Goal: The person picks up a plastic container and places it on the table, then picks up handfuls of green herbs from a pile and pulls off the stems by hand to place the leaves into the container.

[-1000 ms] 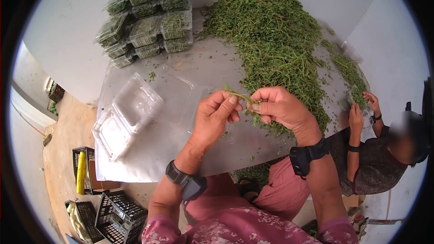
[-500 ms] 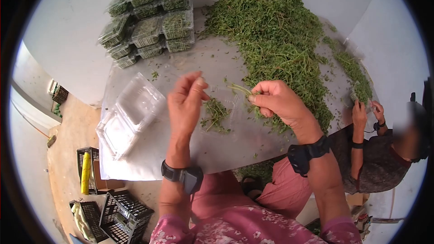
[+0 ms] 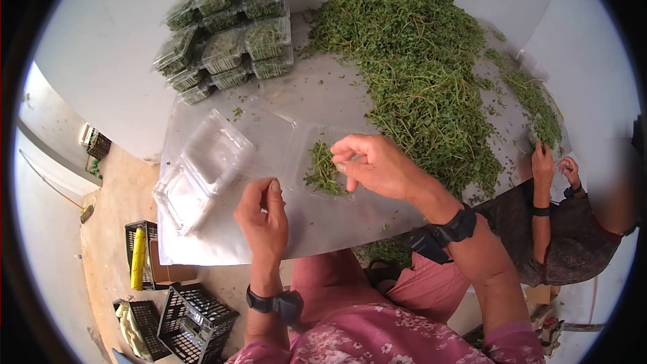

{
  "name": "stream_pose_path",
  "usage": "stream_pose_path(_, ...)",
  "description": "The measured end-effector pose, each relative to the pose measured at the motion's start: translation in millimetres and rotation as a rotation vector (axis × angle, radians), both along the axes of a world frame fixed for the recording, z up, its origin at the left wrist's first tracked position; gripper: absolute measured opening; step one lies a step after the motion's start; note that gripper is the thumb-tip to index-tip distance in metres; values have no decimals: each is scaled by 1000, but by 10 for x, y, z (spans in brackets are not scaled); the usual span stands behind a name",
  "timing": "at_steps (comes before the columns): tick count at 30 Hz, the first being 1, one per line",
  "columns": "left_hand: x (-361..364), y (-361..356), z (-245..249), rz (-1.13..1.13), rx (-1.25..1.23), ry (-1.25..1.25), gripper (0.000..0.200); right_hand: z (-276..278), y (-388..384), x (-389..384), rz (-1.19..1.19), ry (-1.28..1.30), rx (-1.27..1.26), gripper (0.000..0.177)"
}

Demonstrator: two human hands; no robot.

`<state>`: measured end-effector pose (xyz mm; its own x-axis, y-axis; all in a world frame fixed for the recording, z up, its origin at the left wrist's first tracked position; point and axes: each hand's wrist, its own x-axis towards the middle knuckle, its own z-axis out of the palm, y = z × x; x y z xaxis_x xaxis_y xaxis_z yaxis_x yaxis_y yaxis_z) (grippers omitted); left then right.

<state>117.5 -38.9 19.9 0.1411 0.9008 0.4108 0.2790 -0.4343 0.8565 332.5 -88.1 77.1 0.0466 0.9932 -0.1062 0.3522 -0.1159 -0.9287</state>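
Note:
A clear plastic clamshell box lies open on the table, with a small bunch of leafy green sprigs in its right half. My right hand reaches over that half, fingertips and thumb pinched at the right edge of the bunch. What exactly lies between those fingertips is partly hidden. My left hand is raised near the table's front edge, fingers curled and thumb against them, with nothing visible in it. Left of the open box are empty clear clamshells, nested together and open.
A large heap of greens covers the table's back right. Filled clamshells stand stacked at back left. At right, another person's hands are by a strip of greens. Black crates stand on the floor at lower left.
My right hand has moved left and down, bringing its sprigs to the bunch in the box. My left hand has drawn back toward me, uncovering the open box.

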Motion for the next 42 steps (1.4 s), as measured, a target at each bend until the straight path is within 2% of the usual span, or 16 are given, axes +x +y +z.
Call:
stream_pose_path(1, -12, -15, -44, 13, -39, -20, 17, -20, 1, 26, 5, -18, 12, 28)
stream_pose_path(4, -6, -25, -113, 26, -166, -98, 18, -148, 17, 99, -10, -318, 223, 24)
stream_pose_path(10, 60, 101, -206, -40, -416, -222, 23, -257, 99, -102, 148, -715, 406, 12)
stream_pose_path(13, 144, 109, -192, -47, -555, -524, 27, -488, 179, -160, 209, -725, 421, 13)
stream_pose_path(14, 143, 152, -204, -63, -612, -554, 33, -504, 171, -163, 245, -743, 384, 12)
stream_pose_path(18, 186, 203, -127, -113, -633, -529, 37, -475, 129, -150, 333, -747, 317, 12)
stream_pose_path(24, 188, 294, -126, -241, -685, -536, 22, -452, 80, -112, 345, -741, 335, 12)
stream_pose_path(28, 223, 233, -221, -142, -665, -650, 18, -400, 54, -106, 409, -779, 263, 12)
stream_pose_path(31, 231, 180, -245, -100, -674, -666, 17, -451, 0, -38, 361, -723, 368, 14)
stream_pose_path(37, 217, 247, -133, -381, -906, -381, 21, -342, -45, 87, 411, -809, 208, 16)
stream_pose_path(42, 276, 290, -132, -446, -978, -422, 13, -319, -66, 123, 370, -735, 176, 17)
